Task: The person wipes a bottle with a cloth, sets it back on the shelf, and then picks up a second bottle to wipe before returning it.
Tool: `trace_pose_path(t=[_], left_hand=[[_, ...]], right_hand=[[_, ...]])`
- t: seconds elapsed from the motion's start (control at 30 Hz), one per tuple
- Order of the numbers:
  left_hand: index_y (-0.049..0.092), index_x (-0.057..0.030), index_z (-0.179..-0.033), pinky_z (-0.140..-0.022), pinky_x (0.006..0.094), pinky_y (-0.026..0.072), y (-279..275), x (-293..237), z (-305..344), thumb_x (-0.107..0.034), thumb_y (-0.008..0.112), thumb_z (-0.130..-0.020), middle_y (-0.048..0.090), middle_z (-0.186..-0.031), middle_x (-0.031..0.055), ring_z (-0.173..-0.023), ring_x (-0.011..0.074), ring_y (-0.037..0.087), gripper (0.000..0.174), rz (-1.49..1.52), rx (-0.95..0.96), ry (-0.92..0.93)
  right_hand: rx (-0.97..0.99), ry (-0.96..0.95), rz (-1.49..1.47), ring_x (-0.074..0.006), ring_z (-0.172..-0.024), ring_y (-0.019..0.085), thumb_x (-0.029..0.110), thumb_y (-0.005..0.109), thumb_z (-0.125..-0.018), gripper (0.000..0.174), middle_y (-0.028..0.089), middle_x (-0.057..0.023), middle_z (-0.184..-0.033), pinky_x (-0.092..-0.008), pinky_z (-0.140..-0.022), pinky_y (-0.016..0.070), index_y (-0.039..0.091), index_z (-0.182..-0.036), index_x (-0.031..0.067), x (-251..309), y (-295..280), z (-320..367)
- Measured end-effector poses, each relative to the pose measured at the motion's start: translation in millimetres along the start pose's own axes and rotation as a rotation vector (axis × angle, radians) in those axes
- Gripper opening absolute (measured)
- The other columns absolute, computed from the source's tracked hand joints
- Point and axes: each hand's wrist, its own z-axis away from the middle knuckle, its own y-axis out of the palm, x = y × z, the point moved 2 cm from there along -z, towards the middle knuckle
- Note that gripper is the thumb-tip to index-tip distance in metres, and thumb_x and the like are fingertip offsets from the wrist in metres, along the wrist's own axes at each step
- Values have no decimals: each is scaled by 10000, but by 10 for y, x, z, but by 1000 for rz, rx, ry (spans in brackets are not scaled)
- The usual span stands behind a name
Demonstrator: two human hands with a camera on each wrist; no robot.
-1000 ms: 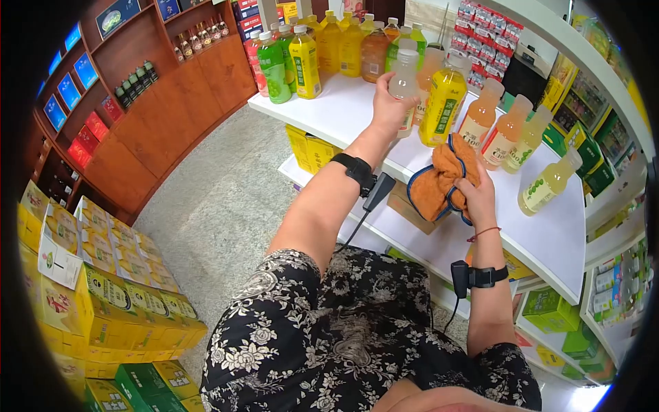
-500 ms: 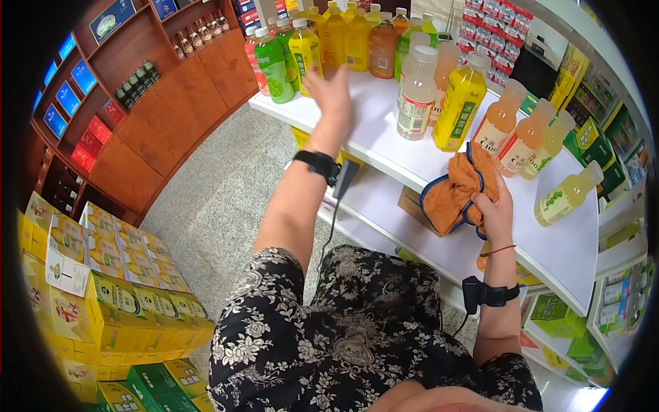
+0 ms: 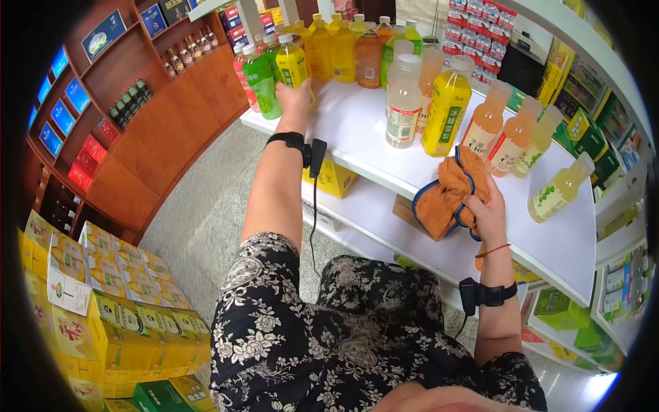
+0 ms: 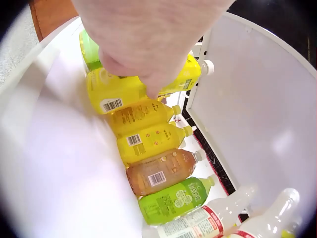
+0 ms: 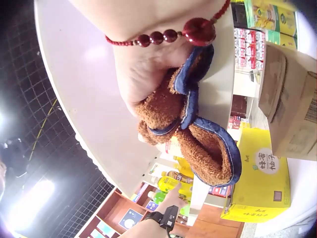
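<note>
Reach fell to your left hand, curled round the upright yellow bottle, far left of your right hand, which clutched the cloth

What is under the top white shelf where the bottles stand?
A lower white shelf with a yellow carton and a brown cardboard box. The orange cloth in the right hand covers part of the box.

Left hand, 12 o'clock: grips yellow bottle. Row running toward 5 o'clock on white shelf: further yellow bottles, amber bottle, green bottle, clear red-labelled bottle.
</note>
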Motion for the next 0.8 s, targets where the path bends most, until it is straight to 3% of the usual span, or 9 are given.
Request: trace_pose_path(t=[0.1,0.2,0.3,0.37,0.4,0.47,0.5,0.57,0.8], left_hand=[[561,88,-1097,-812,398,519,-112,-78,78,-379,832,-636,645,-1055,238,-948,339,654,710,-143,29,7],[538,85,-1086,-906,446,457,-198,-133,240,-394,794,-683,549,-1137,288,-1044,406,556,677,-101,140,3],[548,81,-1033,-866,426,475,-283,-181,559,-340,777,-720,571,-1096,263,-981,372,588,572,34,70,57],[533,67,-1104,-781,358,516,-455,-401,927,-273,721,-807,644,-1006,176,-884,250,643,489,508,168,72],[533,67,-1104,-781,358,516,-545,-493,1095,-273,721,-807,644,-1006,176,-884,250,643,489,506,168,64],[498,36,-1132,-782,338,511,-697,-682,1487,-202,648,-877,625,-1006,133,-879,195,619,380,824,405,-68],[498,36,-1132,-782,338,511,-804,-802,1670,-202,648,-877,625,-1006,133,-879,195,619,380,824,401,-79],[458,34,-1117,-776,337,513,-926,-999,2063,-159,582,-918,604,-1043,138,-883,208,615,304,1042,634,-246],[451,32,-1154,-792,337,522,-1030,-1034,3083,-196,546,-943,604,-1042,128,-913,206,616,325,1383,963,-479]], right_hand=[[2,-3,-4,-185,-1084,578,-59,580,-752,649,561,-119,-1232,-308,-925,475,384,-1370,-51,-9,-3,-4],[5,-16,22,-177,-1074,582,-46,586,-751,642,568,-115,-1222,-300,-919,475,395,-1364,-50,-19,-11,-17],[-5,-24,41,-168,-1066,581,-35,592,-750,637,569,-114,-1221,-295,-913,474,402,-1358,-54,8,22,7],[13,-35,83,-166,-1059,581,-32,599,-752,634,568,-112,-1223,-292,-908,475,405,-1355,-59,34,21,-3],[16,-29,87,-166,-1059,581,-32,599,-752,634,568,-112,-1223,-292,-908,475,405,-1355,-59,17,12,-23],[19,-69,94,-164,-1046,582,-28,604,-758,629,572,-108,-1217,-288,-900,477,408,-1355,-55,-14,-5,-25],[21,-50,50,-162,-1040,583,-26,602,-766,620,576,-106,-1210,-285,-894,479,409,-1355,-54,3,14,-21],[25,-52,39,-162,-1038,584,-25,601,-768,618,578,-105,-1206,-285,-893,479,409,-1355,-54,35,33,-15],[1,-65,7,-154,-973,604,-16,604,-781,561,614,-95,-1136,-285,-849,496,449,-1319,-48,31,19,-36]])
